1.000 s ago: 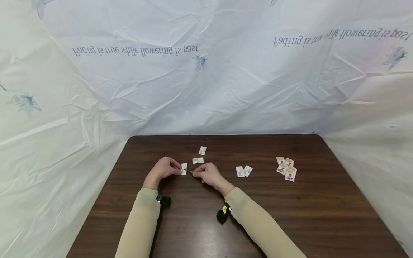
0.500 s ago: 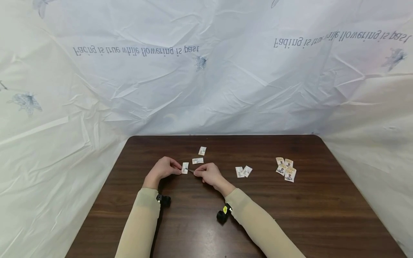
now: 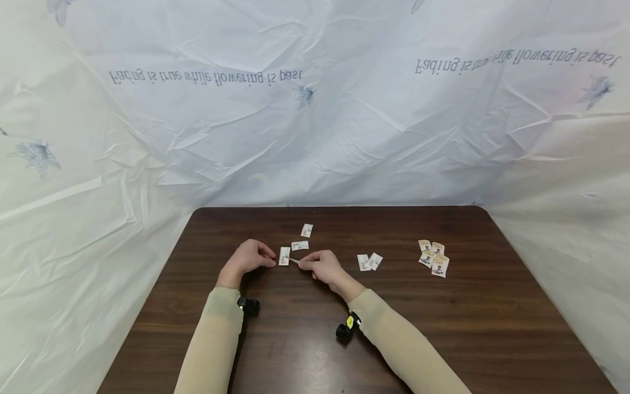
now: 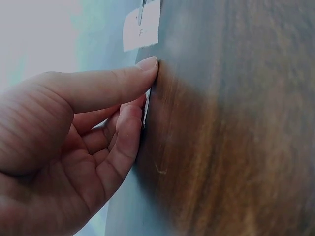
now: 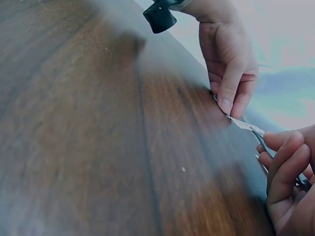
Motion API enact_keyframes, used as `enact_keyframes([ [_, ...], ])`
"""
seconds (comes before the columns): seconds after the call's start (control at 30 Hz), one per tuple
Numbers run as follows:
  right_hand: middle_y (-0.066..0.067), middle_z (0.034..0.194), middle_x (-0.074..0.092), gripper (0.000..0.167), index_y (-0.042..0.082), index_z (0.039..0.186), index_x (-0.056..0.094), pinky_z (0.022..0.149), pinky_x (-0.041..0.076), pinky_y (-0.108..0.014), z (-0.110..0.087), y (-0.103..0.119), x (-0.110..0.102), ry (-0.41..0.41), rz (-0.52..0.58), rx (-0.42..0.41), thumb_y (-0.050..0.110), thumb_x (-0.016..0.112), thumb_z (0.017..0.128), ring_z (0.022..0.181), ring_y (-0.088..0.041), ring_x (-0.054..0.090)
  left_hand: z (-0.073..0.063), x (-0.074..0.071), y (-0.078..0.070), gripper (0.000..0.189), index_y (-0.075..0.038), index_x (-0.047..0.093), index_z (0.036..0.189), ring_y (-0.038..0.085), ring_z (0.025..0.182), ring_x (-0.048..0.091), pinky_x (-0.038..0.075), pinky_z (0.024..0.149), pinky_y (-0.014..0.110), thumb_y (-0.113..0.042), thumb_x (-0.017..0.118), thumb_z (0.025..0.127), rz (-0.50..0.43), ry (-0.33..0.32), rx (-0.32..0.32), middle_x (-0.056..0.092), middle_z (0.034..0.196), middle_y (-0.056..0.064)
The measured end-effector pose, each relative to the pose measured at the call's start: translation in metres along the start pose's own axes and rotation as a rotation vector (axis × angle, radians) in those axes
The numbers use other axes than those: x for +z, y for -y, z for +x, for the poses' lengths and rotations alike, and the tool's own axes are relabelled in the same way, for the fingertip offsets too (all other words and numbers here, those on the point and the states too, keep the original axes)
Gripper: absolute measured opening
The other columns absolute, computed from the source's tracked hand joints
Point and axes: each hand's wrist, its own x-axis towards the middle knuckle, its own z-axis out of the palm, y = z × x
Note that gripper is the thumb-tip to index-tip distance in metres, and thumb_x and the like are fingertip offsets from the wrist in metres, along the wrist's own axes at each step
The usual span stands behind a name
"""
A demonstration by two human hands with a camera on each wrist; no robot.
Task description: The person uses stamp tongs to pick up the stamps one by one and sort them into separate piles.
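Note:
In the head view, my right hand [image 3: 322, 268] pinches slim metal tweezers [image 3: 293, 260]. Their tip meets a small white stamp [image 3: 283, 254] over the table's left half. Left of that stamp is my left hand [image 3: 248, 257], thumb and fingertips low at the wood, apart from the stamp in the left wrist view. There, a serrated edge shows on the stamp [image 4: 135, 37]. Beside the curled fingers runs a thin pale sliver [image 4: 146, 110]; what it is, and whether they hold it, I cannot tell. The right wrist view has the tweezers [image 5: 266, 146] against the stamp [image 5: 242, 124].
Two loose stamps, one nearer [image 3: 299, 245] and one farther [image 3: 307, 230], lie just beyond. A touching pair [image 3: 363, 262] lies right of my right hand. Several tan-printed stamps [image 3: 439, 266] overlap farther right. The dark wooden table [image 3: 492, 339] meets a white sheet [image 3: 315, 148] behind.
The stamp at the tweezers has moved slightly right, away from my left fingertips, and a gap now shows. My right hand has shifted right with it. The left hand stays nearly still.

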Motion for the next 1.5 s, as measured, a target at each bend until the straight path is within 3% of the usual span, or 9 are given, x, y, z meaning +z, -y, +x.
enact_keyframes([
  [0.33,-0.004,0.085,0.07,0.019,0.0,0.109,0.082,0.056,0.045,-0.027,-0.01,0.0,-0.013,0.057,-0.002,-0.018,0.016,0.078,0.099,0.055,-0.01,0.051,-0.005,-0.002,0.003,0.012,-0.012,0.085,0.097,0.016,0.084,0.066,0.054,0.083,0.04,-0.016,0.09,0.087,0.007,-0.017,-0.001,0.077,0.089,-0.005],
  [0.53,-0.006,0.079,0.068,0.018,0.002,0.109,0.082,0.057,0.046,-0.027,-0.017,-0.002,-0.028,0.049,-0.037,-0.023,0.017,0.078,0.099,0.054,-0.01,0.051,-0.005,-0.003,0.004,0.012,-0.013,0.084,0.097,0.017,0.084,0.065,0.054,0.083,0.04,-0.017,0.09,0.088,0.012,-0.026,-0.01,0.076,0.089,-0.005],
  [0.8,-0.01,0.084,0.071,0.021,0.0,0.112,0.081,0.056,0.045,-0.028,-0.029,-0.005,-0.05,0.04,-0.057,-0.044,0.016,0.078,0.099,0.053,-0.011,0.051,-0.005,-0.001,0.006,0.011,-0.013,0.084,0.098,0.018,0.087,0.066,0.055,0.086,0.043,-0.017,0.09,0.089,0.01,-0.037,-0.025,0.076,0.094,-0.002],
  [1.13,-0.016,0.089,0.072,0.023,-0.001,0.116,0.08,0.056,0.043,-0.028,-0.048,-0.008,-0.085,0.025,-0.113,-0.07,0.016,0.076,0.101,0.056,-0.013,0.052,-0.005,0.0,0.005,0.011,-0.014,0.085,0.098,0.018,0.088,0.066,0.055,0.087,0.043,-0.018,0.09,0.089,0.014,-0.037,-0.032,0.075,0.096,-0.002],
  [1.5,-0.007,0.094,0.071,0.026,-0.005,0.119,0.078,0.055,0.043,-0.029,-0.076,-0.019,-0.133,-0.042,-0.14,-0.046,0.014,0.075,0.102,0.057,-0.014,0.05,-0.004,0.002,0.001,0.011,-0.013,0.084,0.097,0.018,0.086,0.066,0.055,0.085,0.042,-0.016,0.09,0.088,0.025,-0.04,-0.011,0.076,0.093,-0.003],
])
